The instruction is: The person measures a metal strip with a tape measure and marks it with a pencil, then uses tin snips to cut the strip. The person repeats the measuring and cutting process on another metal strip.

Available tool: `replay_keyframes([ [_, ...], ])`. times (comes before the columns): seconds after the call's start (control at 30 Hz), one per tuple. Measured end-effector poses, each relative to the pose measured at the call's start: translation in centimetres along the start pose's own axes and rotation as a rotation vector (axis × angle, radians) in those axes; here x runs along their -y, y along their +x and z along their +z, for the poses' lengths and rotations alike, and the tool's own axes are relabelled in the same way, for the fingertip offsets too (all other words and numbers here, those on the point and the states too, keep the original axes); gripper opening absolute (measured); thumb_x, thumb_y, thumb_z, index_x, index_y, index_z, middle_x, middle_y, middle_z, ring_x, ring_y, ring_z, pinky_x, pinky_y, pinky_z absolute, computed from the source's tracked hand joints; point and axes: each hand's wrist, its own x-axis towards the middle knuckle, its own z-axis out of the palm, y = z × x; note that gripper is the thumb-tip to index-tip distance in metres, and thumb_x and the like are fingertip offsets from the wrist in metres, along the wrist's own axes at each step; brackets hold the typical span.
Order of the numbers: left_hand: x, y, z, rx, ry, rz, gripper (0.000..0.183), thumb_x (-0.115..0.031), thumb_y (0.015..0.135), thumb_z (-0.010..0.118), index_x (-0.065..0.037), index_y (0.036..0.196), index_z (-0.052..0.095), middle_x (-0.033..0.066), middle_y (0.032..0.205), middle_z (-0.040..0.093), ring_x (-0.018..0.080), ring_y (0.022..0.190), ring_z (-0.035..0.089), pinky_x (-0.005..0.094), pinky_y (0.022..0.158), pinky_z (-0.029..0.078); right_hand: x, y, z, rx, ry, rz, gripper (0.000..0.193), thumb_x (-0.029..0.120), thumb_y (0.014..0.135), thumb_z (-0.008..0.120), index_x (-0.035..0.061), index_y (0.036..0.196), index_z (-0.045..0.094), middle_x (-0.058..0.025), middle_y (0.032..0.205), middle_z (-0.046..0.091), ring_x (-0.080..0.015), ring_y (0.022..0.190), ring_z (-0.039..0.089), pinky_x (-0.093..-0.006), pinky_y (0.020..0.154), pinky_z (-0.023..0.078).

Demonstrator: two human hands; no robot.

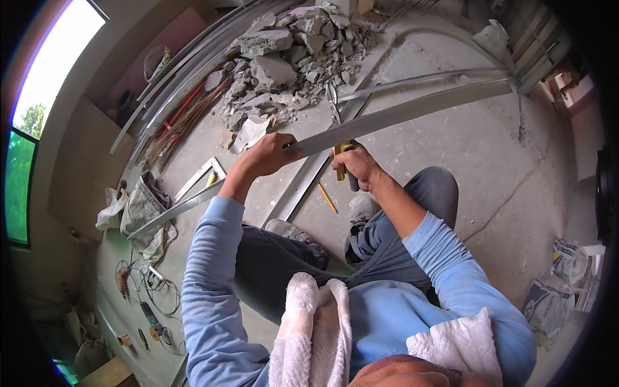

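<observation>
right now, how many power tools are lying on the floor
2: the green angle grinder at the picture's lower left, and what looks like a reddish-orange drill a little above and left of it. Others may be hidden in the dark lower-left corner.

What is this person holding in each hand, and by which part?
The left hand grips a long metal strip partway along its length; the right hand holds metal snips by the yellow handles.
</observation>
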Motion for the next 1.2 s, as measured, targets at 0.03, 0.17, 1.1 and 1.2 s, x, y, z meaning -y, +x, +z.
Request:
replay_keyframes([
  [0.03, 0.1, 0.5, 0.0, 0.018, -0.005, 0.013, 0.042, -0.042, 0.098, 0.065, 0.0, 0.105, 0.069, 0.0208, 0.081, 0.067, 0.0342, 0.073, 0.064, 0.0464, 0.069, 0.048, 0.1, 0.2, -0.3, 0.032, -0.015, -0.022, 0.03, 0.002, 0.075, 0.063, 0.0046, 0.104, 0.059, -0.006, 0.087, 0.062, -0.017, 0.073, 0.06, -0.0314, 0.071, 0.051],
  [0.17, 1.2, 1.4, 0.7, -0.103, -0.038, 0.001, 0.039, -0.037, 0.101, 0.06, 0.001, 0.103, 0.065, 0.0208, 0.078, 0.066, 0.0344, 0.072, 0.065, 0.0468, 0.067, 0.047, -2.0, -0.6, -1.4, -0.046, -0.048, -0.017, 0.036, 0.003, 0.075, 0.065, 0.0048, 0.111, 0.06, -0.0058, 0.089, 0.063, -0.0172, 0.078, 0.062, -0.0319, 0.073, 0.051],
  [1.1, 2.9, 3.0, -0.7, -0.34, -0.145, -0.007, 0.04, -0.037, 0.099, 0.063, 0.002, 0.089, 0.06, 0.0129, 0.065, 0.058, 0.0217, 0.057, 0.06, 0.0405, 0.06, 0.046, -5.2, -1.7, -2.6, -0.152, -0.68, -0.345, 0.073, 0.01, 0.075, 0.062, 0.0009, 0.145, 0.046, -0.0247, 0.117, 0.064, -0.0378, 0.109, 0.063, -0.0414, 0.096, 0.05],
  [1.2, 2.9, 3.2, -0.8, -0.37, -0.109, -0.007, 0.042, -0.038, 0.099, 0.063, 0.002, 0.087, 0.059, 0.0138, 0.064, 0.058, 0.0227, 0.057, 0.06, 0.0409, 0.06, 0.046, -5.5, -1.6, -2.7, -0.149, -0.677, -0.347, 0.075, 0.011, 0.074, 0.063, -0.0001, 0.146, 0.045, -0.0269, 0.121, 0.062, -0.0395, 0.113, 0.061, -0.0417, 0.099, 0.049],
])
